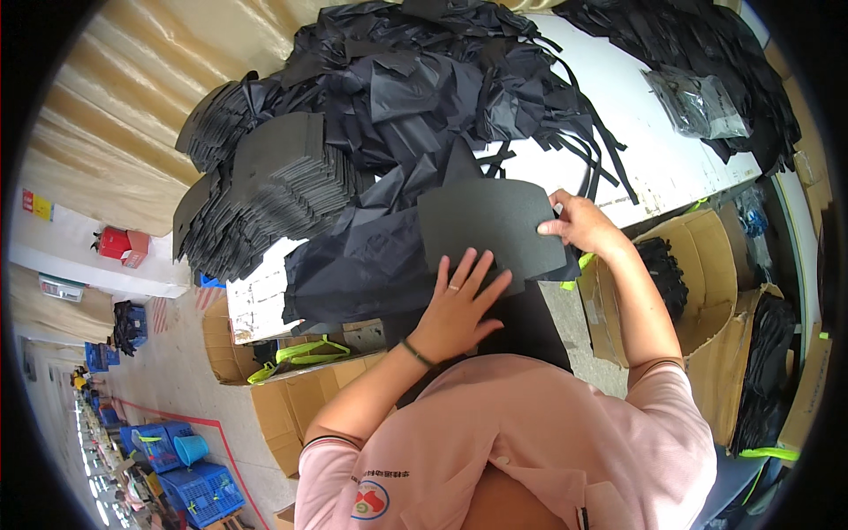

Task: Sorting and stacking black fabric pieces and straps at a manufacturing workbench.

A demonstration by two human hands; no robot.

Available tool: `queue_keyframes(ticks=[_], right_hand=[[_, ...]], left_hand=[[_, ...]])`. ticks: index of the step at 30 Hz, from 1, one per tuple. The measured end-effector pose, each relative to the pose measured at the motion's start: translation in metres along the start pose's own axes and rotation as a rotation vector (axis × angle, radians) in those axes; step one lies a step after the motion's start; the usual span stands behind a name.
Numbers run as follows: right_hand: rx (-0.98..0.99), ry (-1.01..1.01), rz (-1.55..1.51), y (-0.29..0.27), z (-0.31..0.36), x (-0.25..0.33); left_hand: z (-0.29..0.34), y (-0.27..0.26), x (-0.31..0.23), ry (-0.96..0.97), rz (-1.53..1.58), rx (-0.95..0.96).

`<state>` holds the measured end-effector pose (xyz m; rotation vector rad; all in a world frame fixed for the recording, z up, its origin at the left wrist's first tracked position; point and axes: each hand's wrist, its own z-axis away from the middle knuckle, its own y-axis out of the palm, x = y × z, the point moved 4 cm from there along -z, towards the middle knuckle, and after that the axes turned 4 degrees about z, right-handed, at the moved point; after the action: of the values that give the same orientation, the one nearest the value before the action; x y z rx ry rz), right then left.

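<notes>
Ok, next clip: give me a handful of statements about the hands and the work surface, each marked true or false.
1. The left hand lies flat, fingers spread, on the dark foam panel. True.
2. The right hand holds a pair of scissors. False: it grips the panel's right edge, no tool.
3. A stack of cut foam panels sits to the left of the pile of black fabric pieces. True.
4. The white table is bare. False: fabric, straps and a clear plastic bag lie on it.
5. The left wrist is bare. False: it wears a dark band.
</notes>
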<state>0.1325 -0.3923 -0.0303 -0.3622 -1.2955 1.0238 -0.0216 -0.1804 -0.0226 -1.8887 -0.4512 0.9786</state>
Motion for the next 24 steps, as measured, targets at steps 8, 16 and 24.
queue_keyframes(ticks=[8,16,24], right_hand=[[-0.044,-0.112,0.271,0.032,-0.154,0.038],[-0.497,-0.61,-0.457,-0.045,-0.189,0.175],[-0.308,-0.78,-0.293,-0.116,-0.07,0.304]], left_hand=[[-0.002,0.038,0.029,-0.094,-0.242,0.059],[-0.003,0.042,0.03,-0.088,-0.235,0.062],[-0.012,-0.066,0.052,-0.185,0.17,-0.72]])
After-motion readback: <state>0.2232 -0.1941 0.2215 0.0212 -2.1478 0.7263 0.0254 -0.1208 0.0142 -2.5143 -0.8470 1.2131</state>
